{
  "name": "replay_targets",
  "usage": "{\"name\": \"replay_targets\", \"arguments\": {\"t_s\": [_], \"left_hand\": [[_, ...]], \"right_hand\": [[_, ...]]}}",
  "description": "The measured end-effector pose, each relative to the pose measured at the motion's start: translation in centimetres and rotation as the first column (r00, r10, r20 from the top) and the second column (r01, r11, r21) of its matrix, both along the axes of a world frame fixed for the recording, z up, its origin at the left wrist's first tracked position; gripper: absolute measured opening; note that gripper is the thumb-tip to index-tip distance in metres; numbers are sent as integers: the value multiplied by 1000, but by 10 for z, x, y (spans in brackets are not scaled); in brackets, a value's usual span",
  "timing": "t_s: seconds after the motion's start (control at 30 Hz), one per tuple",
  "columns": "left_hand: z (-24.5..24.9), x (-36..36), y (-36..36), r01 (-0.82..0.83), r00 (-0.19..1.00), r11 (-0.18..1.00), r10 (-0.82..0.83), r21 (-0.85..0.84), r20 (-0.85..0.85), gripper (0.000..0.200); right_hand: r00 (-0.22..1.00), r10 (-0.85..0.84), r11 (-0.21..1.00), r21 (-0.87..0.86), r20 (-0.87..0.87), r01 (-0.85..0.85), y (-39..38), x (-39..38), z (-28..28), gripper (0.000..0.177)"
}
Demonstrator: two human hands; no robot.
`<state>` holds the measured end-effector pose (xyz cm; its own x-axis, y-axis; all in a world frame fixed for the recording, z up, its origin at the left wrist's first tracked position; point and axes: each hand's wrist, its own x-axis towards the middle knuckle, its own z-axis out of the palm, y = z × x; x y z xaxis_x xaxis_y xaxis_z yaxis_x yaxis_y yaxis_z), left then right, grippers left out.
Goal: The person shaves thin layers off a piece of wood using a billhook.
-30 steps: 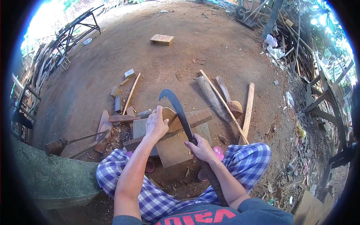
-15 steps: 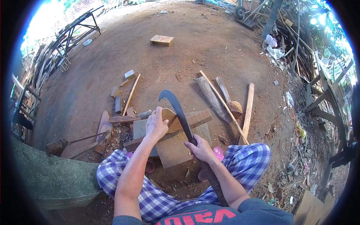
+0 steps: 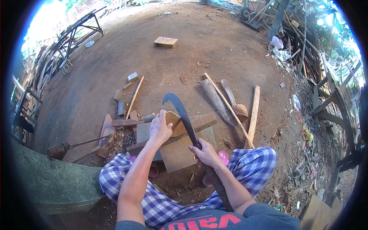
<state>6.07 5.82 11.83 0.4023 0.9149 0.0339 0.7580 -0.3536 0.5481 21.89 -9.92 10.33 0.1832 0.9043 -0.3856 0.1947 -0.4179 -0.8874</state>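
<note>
My right hand [image 3: 207, 154] is wrapped round the dark handle of a long knife with a hooked, curved blade [image 3: 179, 108]; the handle runs back under my forearm. My left hand [image 3: 160, 129] grips a light-brown piece of wood [image 3: 177, 124], which rests on a thick wooden beam [image 3: 201, 122]. The blade passes along the right side of this wood piece, its hooked tip pointing left beyond it. Under and in front of the beam lies a flat board [image 3: 178, 155], between my knees.
A mallet [image 3: 239, 110], a log [image 3: 217, 100] and thin strips [image 3: 253, 115] lie to the right. Wood blocks [image 3: 121, 107] and a saw-like tool [image 3: 59, 150] are at left. Farther off sits a low wooden box [image 3: 165, 41]. A curved concrete edge [image 3: 57, 184] is beside my left knee.
</note>
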Motion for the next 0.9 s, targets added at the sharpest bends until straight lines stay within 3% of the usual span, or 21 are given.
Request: {"name": "replay_targets", "arguments": {"t_s": [0.9], "left_hand": [[1, 1, 0, -12, 1000, 1000, 12, -13, -21, 47]], "right_hand": [[1000, -5, 1000, 10, -5, 5, -1, 0, 0, 31]]}}
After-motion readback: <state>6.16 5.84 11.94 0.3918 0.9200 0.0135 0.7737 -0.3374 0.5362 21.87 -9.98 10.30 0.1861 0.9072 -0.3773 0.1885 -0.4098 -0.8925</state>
